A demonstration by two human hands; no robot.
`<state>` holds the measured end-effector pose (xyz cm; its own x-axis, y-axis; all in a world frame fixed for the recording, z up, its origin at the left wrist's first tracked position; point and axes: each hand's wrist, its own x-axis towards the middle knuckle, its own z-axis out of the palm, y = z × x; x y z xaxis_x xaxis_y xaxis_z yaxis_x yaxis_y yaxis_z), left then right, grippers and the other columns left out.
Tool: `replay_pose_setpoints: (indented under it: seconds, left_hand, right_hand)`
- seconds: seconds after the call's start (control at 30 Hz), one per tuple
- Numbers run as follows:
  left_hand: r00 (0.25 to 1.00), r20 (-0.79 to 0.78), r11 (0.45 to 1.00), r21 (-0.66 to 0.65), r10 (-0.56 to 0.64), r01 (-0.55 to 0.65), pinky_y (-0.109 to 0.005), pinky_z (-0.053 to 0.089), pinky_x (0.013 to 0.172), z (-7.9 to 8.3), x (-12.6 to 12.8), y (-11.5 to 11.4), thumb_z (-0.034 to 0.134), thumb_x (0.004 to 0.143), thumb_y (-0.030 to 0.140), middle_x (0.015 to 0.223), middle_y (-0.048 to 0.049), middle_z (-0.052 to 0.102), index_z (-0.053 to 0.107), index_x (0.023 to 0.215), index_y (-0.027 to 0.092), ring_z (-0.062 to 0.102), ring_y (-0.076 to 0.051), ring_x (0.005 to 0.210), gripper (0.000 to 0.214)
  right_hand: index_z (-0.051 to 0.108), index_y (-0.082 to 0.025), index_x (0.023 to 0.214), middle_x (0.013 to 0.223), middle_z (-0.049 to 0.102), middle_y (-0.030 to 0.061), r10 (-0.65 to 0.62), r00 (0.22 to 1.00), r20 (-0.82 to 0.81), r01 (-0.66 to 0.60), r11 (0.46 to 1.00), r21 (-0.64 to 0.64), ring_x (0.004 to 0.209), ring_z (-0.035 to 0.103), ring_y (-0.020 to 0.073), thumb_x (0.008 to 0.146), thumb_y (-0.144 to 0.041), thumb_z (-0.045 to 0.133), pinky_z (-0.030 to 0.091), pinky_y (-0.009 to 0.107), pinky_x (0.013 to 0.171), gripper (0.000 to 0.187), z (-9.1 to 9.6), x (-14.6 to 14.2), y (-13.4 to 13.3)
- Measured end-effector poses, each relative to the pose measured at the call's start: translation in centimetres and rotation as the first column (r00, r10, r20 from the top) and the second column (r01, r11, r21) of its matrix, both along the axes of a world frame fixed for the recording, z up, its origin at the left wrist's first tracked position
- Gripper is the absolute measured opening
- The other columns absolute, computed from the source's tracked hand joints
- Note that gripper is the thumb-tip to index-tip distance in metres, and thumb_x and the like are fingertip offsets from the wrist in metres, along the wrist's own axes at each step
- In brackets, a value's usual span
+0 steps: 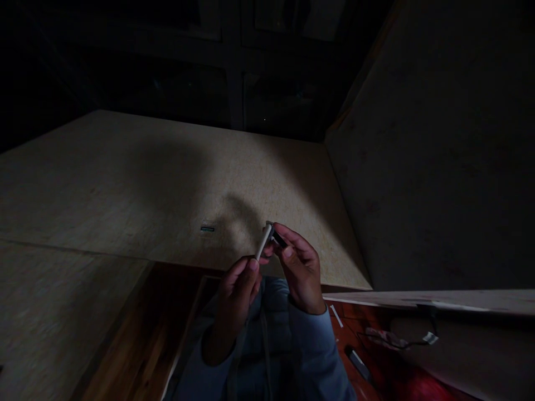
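Note:
My left hand (237,289) pinches the lower end of a short pale stick-like piece (264,243) between thumb and fingertips. My right hand (298,264) is closed on a small dark part (279,239) at the top end of that piece. Both hands hover close together over the near edge of a light chipboard panel (167,184). A small dark metal bit (207,228) lies alone on the panel, left of my hands. The scene is dim, so I cannot name the held pieces more exactly.
An upright chipboard panel (434,139) stands to the right. Another board (460,303) runs across at lower right. On the reddish wooden floor (137,334) lie a dark tool (358,363), a white strip (336,316) and a tangle of cord (393,338).

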<state>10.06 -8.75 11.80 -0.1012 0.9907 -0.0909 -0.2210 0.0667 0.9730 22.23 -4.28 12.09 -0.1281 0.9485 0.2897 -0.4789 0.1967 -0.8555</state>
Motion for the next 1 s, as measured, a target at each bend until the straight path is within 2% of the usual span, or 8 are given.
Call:
replay_pose_setpoints:
  seconds: [0.13,0.2,0.33,0.47,0.63,0.83,1.0]
  left_hand:
    - [0.998,-0.017,0.998,0.010,-0.060,0.060,-0.021,0.021,0.046,-0.1,-0.2,-0.4,0.052,0.089,0.068,0.055,0.0038,0.035,0.059,0.088,0.013,0.029,-0.007,0.048,0.055]
    - [0.994,-0.029,0.994,0.017,-0.107,0.108,-0.021,0.021,0.046,-0.1,-0.3,-0.6,0.050,0.090,0.068,0.055,0.0041,0.033,0.063,0.097,0.012,0.028,-0.008,0.048,0.058]
    - [0.985,-0.035,0.985,0.027,-0.168,0.169,-0.022,0.020,0.045,0.1,-0.4,-0.9,0.050,0.089,0.070,0.054,0.0046,0.030,0.064,0.095,0.012,0.027,-0.008,0.048,0.061]
    - [0.982,-0.020,0.981,0.036,-0.190,0.190,-0.022,0.020,0.044,0.3,-0.5,-1.1,0.053,0.087,0.071,0.053,0.0049,0.031,0.062,0.089,0.012,0.026,-0.008,0.047,0.060]
    - [0.990,-0.004,0.990,0.012,-0.141,0.141,-0.022,0.019,0.044,0.4,-0.4,-1.0,0.051,0.086,0.072,0.054,0.0043,0.033,0.065,0.096,0.011,0.027,-0.008,0.046,0.063]
    - [1.000,-0.003,1.000,0.016,-0.004,0.005,-0.021,0.022,0.044,0.2,-0.4,-0.7,0.055,0.084,0.073,0.054,0.0038,0.034,0.055,0.081,0.014,0.028,-0.007,0.046,0.059]
    - [0.999,-0.020,0.999,0.019,-0.037,0.038,-0.021,0.020,0.044,0.1,-0.5,-1.0,0.055,0.086,0.070,0.056,0.0033,0.036,0.056,0.083,0.014,0.029,-0.006,0.047,0.057]
  right_hand:
    - [0.068,-0.029,0.127,0.123,0.067,0.0090,0.002,1.000,-0.001,-0.002,1.000,-0.007,0.090,0.068,0.0187,0.092,-0.036,0.067,0.054,0.040,0.089,0.036,0.1,0.0,-0.1]
    - [0.068,-0.028,0.127,0.127,0.065,0.0094,-0.005,1.000,0.003,0.005,1.000,0.009,0.091,0.067,0.0176,0.094,-0.035,0.065,0.055,0.035,0.085,0.034,0.2,0.0,-0.2]
    - [0.067,-0.027,0.128,0.127,0.065,0.0098,-0.014,1.000,0.011,0.014,0.999,0.029,0.100,0.066,0.0162,0.097,-0.031,0.061,0.053,0.029,0.087,0.032,0.1,0.0,-0.2]
    - [0.067,-0.028,0.129,0.128,0.064,0.0099,0.008,1.000,0.004,-0.008,1.000,0.028,0.089,0.067,0.0122,0.097,-0.028,0.059,0.054,0.026,0.083,0.032,0.2,0.0,-0.3]
    - [0.068,-0.028,0.126,0.125,0.066,0.0084,-0.032,0.999,0.037,0.031,0.999,0.035,0.112,0.064,0.0203,0.094,-0.030,0.064,0.054,0.032,0.090,0.033,0.5,-0.1,-0.6]
    - [0.069,-0.029,0.126,0.121,0.068,0.0081,-0.042,0.997,0.059,0.040,0.998,0.038,0.086,0.069,0.0171,0.090,-0.029,0.070,0.057,0.034,0.081,0.036,0.5,-0.2,-0.7]
    - [0.070,-0.030,0.125,0.118,0.069,0.0076,-0.063,0.997,0.048,0.061,0.997,0.054,0.087,0.069,0.0168,0.089,-0.028,0.070,0.057,0.033,0.079,0.036,0.6,-0.1,-0.8]
